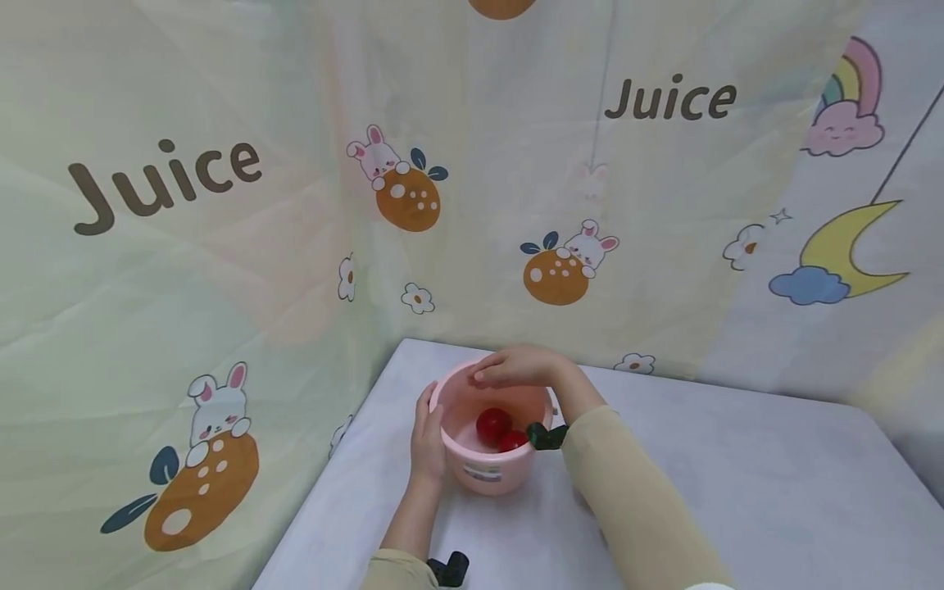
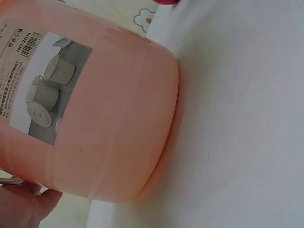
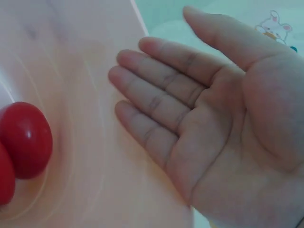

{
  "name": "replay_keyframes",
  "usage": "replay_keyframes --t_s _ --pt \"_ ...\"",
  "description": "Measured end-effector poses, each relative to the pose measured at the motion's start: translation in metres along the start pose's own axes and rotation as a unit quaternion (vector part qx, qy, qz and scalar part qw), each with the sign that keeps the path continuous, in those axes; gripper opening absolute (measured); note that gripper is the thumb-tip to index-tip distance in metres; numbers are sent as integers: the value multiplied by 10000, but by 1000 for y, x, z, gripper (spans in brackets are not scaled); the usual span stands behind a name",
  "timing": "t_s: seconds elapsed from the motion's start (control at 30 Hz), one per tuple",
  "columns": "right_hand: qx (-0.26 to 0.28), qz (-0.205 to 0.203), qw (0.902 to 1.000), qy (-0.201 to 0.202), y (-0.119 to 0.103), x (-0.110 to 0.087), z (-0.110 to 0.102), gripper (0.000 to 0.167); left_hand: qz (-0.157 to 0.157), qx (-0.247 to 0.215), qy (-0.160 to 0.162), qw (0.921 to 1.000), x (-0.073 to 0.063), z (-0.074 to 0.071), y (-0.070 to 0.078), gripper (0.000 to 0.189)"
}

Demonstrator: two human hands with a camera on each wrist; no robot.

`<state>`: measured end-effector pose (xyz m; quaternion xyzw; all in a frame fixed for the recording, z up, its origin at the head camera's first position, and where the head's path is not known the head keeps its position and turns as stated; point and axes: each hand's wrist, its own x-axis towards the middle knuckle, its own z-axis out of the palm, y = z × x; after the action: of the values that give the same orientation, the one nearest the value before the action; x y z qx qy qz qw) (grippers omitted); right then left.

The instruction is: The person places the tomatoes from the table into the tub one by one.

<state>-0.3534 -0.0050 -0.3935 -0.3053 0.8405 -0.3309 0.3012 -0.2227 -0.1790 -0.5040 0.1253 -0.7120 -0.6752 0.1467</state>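
Note:
A pink plastic bucket (image 1: 496,479) stands upright on the white table, with a paper label (image 2: 47,80) on its side. Two shiny red round objects (image 1: 493,425) lie at its bottom; their exact kind is unclear. My left hand (image 1: 428,442) holds the bucket by its left side at the rim. In the left wrist view only part of that hand shows, against the bucket wall. Above the bucket's far rim is my right hand (image 3: 213,109), palm toward the inside. Its fingers are nearly straight and side by side, thumb apart, and nothing is in it.
The white tabletop (image 1: 737,483) extends to the right of the bucket. Curtain-like printed walls (image 1: 479,270) stand behind and to the left. Part of another red object (image 2: 166,1) shows at the left wrist view's top edge. Dark wrist mounts sit on both sleeves.

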Motion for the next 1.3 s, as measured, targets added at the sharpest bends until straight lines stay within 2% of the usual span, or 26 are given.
replay_keyframes --t_s 0.17,0.47,0.67,0.8,1.07,1.3 --pt "2 -133 9993 340 9 -13 -6 39 -31 -5 -19 10000 1 1 -1 44" --pt "580 -472 9939 816 23 -43 -7 40 7 14 -55 10000 0 2 -1 45" --pt "654 -348 9898 1217 32 -62 -7 40 59 48 1 10000 -1 0 0 44" --pt "644 -387 9864 1461 43 -77 -6 40 13 -15 -78 10000 -1 0 1 44" --pt "881 -264 9752 2013 77 -112 1 51 -51 -113 -118 9999 -3 0 3 45" --pt "800 -62 9643 2523 108 -142 9 56 16 -162 -179 9997 -1 0 0 45"
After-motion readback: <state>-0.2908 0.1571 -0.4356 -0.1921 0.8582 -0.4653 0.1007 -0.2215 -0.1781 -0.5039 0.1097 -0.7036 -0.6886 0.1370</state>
